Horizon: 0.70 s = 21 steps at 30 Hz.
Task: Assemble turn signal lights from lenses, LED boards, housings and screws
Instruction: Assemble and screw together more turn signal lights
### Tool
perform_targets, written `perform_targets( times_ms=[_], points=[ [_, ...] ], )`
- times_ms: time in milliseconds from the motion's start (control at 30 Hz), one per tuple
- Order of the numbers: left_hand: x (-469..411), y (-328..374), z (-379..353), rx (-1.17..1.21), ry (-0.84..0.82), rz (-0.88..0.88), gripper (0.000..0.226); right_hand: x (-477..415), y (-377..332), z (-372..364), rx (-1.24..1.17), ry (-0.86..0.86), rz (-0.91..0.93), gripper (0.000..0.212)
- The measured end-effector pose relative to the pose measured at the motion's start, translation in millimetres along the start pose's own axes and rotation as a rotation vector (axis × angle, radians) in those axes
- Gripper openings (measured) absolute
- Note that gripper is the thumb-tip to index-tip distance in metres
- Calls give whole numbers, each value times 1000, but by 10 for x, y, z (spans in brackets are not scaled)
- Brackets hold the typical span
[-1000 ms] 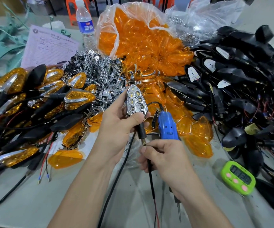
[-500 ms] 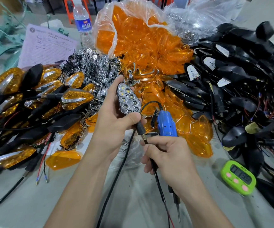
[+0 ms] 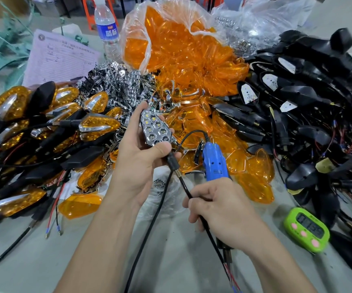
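Dead centre, lifted off the worktop [image 3: 170, 261]: the left hand [image 3: 137, 163] has the open light unit [image 3: 157, 129] in a closed grip. Fingers curl behind the housing and the thumb clamps across its lower end, so the chrome LED cells face up, probably for a check before a lens goes on. The right hand [image 3: 219, 212], at 5 o'clock from it, is wrapped round the blue screwdriver [image 3: 214, 161], bit end pointing back towards the person, while thumb and forefinger pinch the unit's black lead [image 3: 183, 185]. That looks like parking the tool in the palm to steady the wire.

Stock is fanned out within reach:
- finished lights [image 3: 99, 123] at 9 o'clock
- chrome reflectors [image 3: 115, 81] at 11
- the bag of orange lenses [image 3: 181, 49] at 12
- black housings [image 3: 308, 92] at 2

As for writing, the water bottle [image 3: 107, 28] carries a blue label with white characters I can't make out. The printed form [image 3: 58, 58] is too small to read, and the green timer [image 3: 306, 229] at 4 o'clock shows blurred digits.
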<state>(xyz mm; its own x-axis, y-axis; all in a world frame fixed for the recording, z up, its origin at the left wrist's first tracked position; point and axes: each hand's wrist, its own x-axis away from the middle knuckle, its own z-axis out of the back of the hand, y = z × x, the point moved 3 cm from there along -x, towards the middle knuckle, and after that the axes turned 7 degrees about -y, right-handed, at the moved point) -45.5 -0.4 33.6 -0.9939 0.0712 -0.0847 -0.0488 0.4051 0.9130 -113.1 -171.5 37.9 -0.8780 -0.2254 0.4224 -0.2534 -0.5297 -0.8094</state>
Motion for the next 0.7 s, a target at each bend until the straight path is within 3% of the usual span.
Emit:
perform_targets(
  times_ms=[200,333,533,633,700],
  points=[
    [36,-8,-36,-1,24,16,88,-27,-75,30,132,25,80,13],
    [44,25,-95,4,-55,20,89,-89,-166,0,-123,219,196,21],
    [44,37,-116,15,-129,47,85,-167,-204,-80,-301,215,204,23],
    [44,18,-109,4,-111,49,84,-145,-214,-80,-214,278,170,26],
    [51,-17,-122,10,-81,49,83,-109,-222,-105,-6,385,132,31]
  ],
)
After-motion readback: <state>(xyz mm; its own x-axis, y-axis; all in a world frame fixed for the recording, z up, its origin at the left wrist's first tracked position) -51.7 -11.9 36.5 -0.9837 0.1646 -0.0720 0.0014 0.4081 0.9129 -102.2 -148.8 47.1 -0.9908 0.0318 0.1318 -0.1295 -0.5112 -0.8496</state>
